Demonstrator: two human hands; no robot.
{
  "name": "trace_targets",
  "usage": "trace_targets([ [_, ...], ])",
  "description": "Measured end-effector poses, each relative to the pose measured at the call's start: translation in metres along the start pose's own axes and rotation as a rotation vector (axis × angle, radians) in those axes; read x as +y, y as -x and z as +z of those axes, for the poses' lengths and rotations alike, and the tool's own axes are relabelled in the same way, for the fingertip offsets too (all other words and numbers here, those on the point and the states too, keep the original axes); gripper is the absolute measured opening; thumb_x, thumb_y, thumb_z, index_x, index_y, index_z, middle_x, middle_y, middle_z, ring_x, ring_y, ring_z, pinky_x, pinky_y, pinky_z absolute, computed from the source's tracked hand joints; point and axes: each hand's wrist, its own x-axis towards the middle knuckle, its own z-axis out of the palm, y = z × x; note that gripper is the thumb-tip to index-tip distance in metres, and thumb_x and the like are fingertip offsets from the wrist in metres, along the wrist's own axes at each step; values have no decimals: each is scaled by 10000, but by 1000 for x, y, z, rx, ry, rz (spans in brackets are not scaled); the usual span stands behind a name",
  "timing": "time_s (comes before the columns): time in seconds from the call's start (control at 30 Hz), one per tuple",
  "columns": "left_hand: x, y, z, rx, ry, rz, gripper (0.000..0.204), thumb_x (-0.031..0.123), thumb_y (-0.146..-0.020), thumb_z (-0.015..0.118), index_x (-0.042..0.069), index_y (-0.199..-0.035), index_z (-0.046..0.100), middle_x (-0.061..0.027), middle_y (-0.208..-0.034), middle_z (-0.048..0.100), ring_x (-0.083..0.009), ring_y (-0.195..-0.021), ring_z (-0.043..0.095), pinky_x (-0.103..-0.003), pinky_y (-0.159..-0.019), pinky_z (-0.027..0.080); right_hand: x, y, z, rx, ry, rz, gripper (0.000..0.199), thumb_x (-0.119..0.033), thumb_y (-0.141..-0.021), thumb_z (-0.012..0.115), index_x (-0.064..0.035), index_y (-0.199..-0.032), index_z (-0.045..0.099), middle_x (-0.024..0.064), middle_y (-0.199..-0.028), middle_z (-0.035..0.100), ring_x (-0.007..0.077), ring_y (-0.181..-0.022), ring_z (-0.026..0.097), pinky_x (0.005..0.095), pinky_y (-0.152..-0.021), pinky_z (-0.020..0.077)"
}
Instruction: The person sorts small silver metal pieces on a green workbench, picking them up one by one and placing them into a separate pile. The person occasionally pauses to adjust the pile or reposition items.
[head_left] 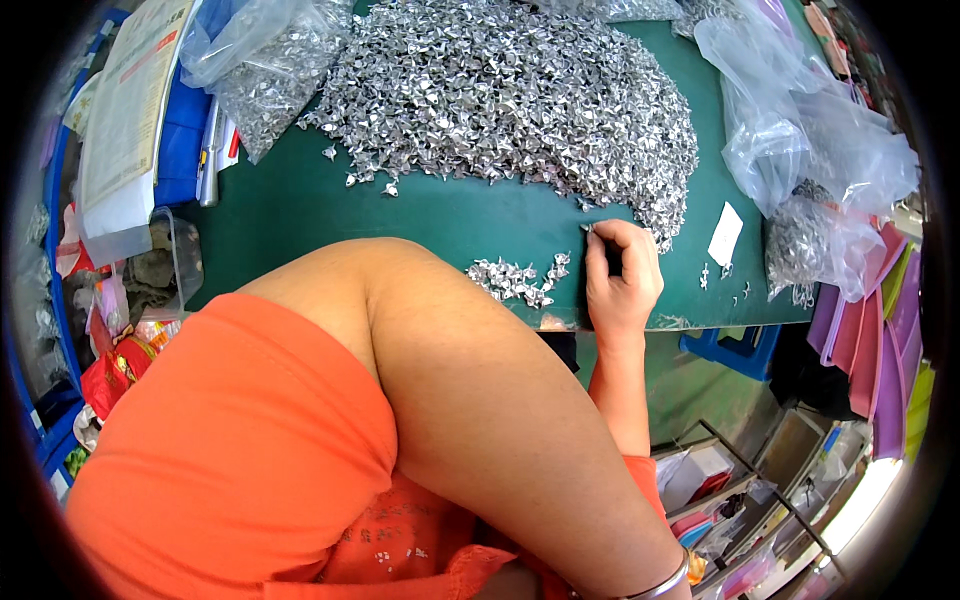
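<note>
My right hand is closed in a pinch at the near edge of a large heap of small silver metal pieces. Between thumb and forefinger a bit of a small metal piece shows; the fingers cover the rest. Just left of this hand lies a small separate group of similar metal pieces. My left arm is bent, its elbow over the table and its forearm crossing toward the lower right. A bracelet marks the wrist, and the left hand lies outside the picture.
Clear plastic bags of metal pieces stand on the green table, one at the back left, one at the right. A white paper slip lies near the right bag. Blue bins border the left side.
</note>
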Motion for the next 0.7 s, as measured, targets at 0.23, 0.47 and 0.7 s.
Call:
trace_targets([
  [0.23,19,91,-50,579,456,-368,288,311,-1010,569,47,-912,630,-61,-813,660,-155,-662,634,-244,-532,479,-2,11,-19,301,-512,246,207,176,-831,639,34,-982,630,125,-1024,616,154,-867,606,251,-761,499],
  [0.47,17,191,-65,1496,772,-383,450,462,-1053,480,35,-1029,619,-52,-801,649,-109,-614,590,-208,-433,396,-23,-9,-37,-51,-689,81,147,117,-796,669,43,-921,694,170,-943,686,243,-871,663,331,-759,531],
  [0.7,54,148,-24,979,417,-283,255,246,-1003,612,30,-871,642,45,-648,472,-74,-518,399,-244,-478,332,-3,-17,-6,-162,-130,-60,171,83,-756,704,-21,-891,687,118,-916,690,290,-838,663,376,-752,541],
])
